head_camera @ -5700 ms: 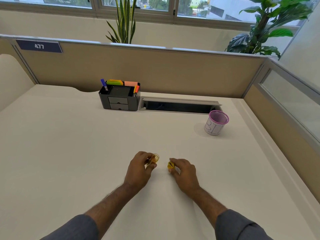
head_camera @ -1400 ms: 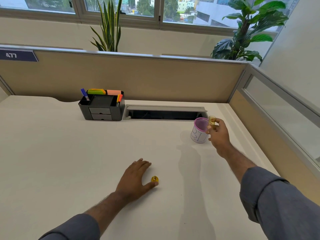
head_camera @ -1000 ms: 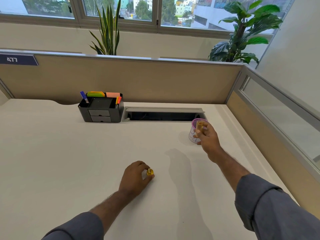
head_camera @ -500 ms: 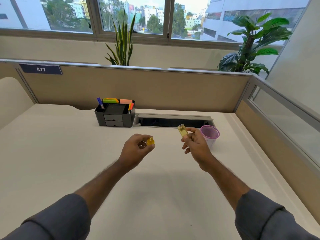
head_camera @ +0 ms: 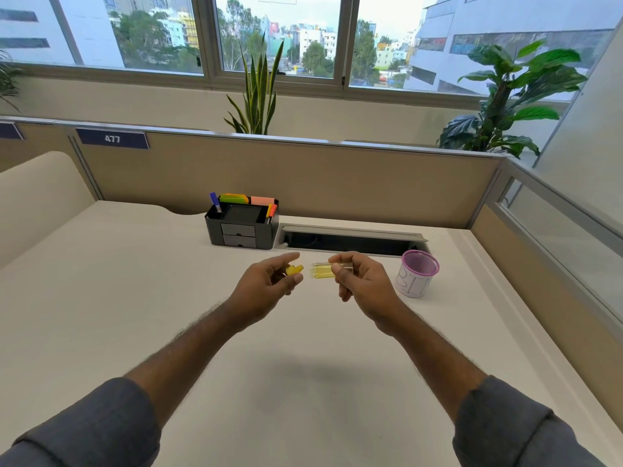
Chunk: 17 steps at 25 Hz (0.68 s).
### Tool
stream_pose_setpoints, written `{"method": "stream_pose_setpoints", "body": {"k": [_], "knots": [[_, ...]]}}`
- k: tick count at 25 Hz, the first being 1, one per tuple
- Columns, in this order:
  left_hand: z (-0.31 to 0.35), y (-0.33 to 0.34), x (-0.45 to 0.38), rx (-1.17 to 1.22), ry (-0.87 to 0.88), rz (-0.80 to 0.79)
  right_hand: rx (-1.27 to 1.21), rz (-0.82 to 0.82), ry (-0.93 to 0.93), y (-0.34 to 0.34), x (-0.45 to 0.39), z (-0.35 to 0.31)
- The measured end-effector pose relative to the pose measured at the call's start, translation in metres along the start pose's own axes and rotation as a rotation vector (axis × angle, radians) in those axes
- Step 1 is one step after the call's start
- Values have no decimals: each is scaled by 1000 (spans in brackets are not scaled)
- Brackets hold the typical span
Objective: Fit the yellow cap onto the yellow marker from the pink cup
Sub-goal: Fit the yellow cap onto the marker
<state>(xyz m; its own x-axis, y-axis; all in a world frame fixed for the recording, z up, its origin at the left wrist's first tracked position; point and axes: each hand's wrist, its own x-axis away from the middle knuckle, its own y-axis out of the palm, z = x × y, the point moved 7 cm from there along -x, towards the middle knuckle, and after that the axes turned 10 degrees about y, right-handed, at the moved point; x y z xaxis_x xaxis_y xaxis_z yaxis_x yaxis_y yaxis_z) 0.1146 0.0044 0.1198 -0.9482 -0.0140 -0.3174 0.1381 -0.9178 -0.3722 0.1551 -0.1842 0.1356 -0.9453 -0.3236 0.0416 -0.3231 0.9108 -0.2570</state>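
Raised above the desk (head_camera: 135, 298), the left hand (head_camera: 266, 291) pinches the cap (head_camera: 294, 270) and the right hand (head_camera: 362, 284) the marker (head_camera: 321, 271), already out of the cup (head_camera: 418, 278), nearly touching, joining left.

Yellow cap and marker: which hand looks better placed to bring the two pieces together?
Probably the left hand. It pinches the small yellow piece, pointed at the open end of the clear yellow piece, which the right hand holds level, a small gap apart.
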Motion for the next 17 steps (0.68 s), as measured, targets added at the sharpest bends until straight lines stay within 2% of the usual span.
{"method": "stream_pose_setpoints", "body": {"k": [4,17], "knots": [[6,-10,5,31,3,82,-20,-34,12,11,2,-5],[13,-15,10,52,68,110,-96,-90,154,32,0,1]]}}
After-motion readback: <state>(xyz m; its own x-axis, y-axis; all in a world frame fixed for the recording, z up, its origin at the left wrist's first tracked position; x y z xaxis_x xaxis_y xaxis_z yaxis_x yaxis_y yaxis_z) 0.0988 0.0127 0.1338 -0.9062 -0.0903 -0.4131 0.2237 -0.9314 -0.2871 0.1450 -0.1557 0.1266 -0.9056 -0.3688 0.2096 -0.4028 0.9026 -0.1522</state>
